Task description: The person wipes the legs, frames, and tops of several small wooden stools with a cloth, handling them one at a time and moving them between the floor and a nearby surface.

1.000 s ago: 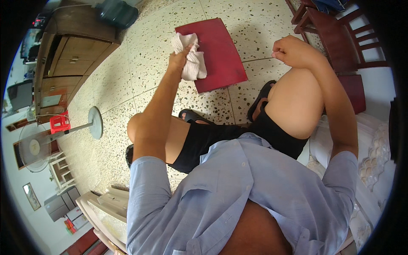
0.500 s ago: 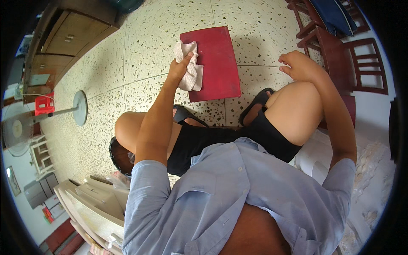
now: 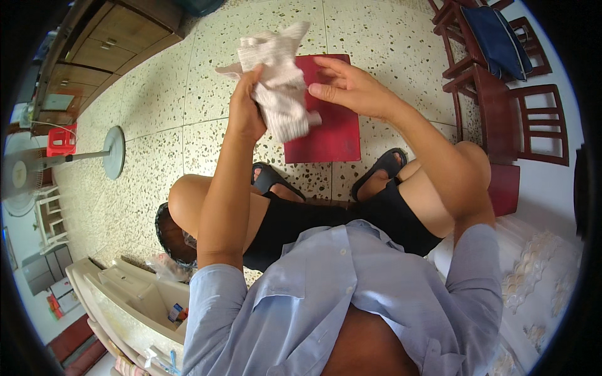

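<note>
The left hand, at the upper centre of the frame, grips a crumpled white ribbed cloth, its thumb pressed on the near face and the other fingers hidden behind the folds. The cloth hangs over the left part of a red rectangular board in the upper middle; its right edge is blurred, and I cannot tell whether it touches the surface. The right hand, just right of the cloth, is empty, its thumb and fingers spread and loosely bent toward it, above the board's right side. The board is on a speckled tiled floor, with a black sandal on a foot near its lower left corner. Below, black shorts and an open light-blue shirt fill the lower centre. A wooden cabinet occupies the upper left, with a red plastic stool and the round base of a pedestal fan below it. At the upper right are a dark red wooden chair and a blue bag.
</note>
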A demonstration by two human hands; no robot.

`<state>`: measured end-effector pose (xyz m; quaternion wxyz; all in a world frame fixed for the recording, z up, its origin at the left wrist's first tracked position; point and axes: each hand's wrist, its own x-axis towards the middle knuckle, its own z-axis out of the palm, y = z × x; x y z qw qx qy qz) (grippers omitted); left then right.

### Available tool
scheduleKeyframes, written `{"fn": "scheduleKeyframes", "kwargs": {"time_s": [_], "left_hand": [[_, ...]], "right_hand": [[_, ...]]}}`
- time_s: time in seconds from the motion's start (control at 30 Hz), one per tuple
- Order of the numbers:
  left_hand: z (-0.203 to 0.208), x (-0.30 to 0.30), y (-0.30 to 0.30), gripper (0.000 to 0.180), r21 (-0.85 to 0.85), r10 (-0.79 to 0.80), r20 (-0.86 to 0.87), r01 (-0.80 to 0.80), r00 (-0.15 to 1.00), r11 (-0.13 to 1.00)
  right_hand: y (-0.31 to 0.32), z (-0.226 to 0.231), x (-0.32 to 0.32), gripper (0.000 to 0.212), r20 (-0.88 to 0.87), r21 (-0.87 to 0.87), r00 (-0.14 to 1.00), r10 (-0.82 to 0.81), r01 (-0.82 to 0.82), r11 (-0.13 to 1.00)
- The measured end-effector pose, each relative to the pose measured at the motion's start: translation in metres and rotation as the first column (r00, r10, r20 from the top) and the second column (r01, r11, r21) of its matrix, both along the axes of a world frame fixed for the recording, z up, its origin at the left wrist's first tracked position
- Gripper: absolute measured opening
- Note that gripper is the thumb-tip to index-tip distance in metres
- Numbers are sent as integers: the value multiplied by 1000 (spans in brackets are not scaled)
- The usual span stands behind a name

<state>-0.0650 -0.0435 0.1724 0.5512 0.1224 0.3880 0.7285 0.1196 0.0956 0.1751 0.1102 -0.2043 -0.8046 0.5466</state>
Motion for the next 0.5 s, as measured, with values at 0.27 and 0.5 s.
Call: {"fn": "scheduleKeyframes", "kwargs": {"time_s": [0.27,0.5], "left_hand": [[15,21,-1,59,26,-115,-178,122,977,992],[17,24,10,65,206,-39,108,16,993,979]], "right_hand": [[-20,16,2,41,-159,-566,985,-61,-40,823],[-15,16,18,37,-176,-738,944,-278,60,672]]}}
